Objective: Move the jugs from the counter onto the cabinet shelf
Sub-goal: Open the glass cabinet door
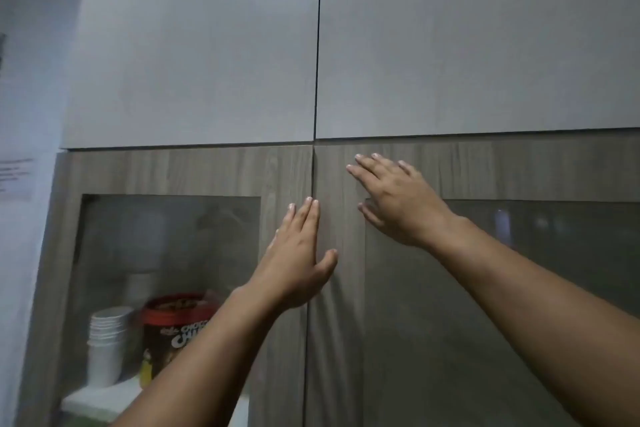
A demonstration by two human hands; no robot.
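A wooden cabinet with two glass-paned doors fills the view, both doors shut. My left hand (299,258) lies flat with fingers apart on the frame of the left door (173,170), at the seam between the doors. My right hand (398,199) is pressed flat, fingers spread, on the upper frame of the right door (519,166). Neither hand holds anything. No jug and no counter are in view.
Behind the left glass pane, a stack of white paper cups (105,340) and a brown tub with a red lid (175,329) stand on a white shelf (104,399). Pale grey upper cabinet doors (207,45) sit above. A white wall (24,184) is at the left.
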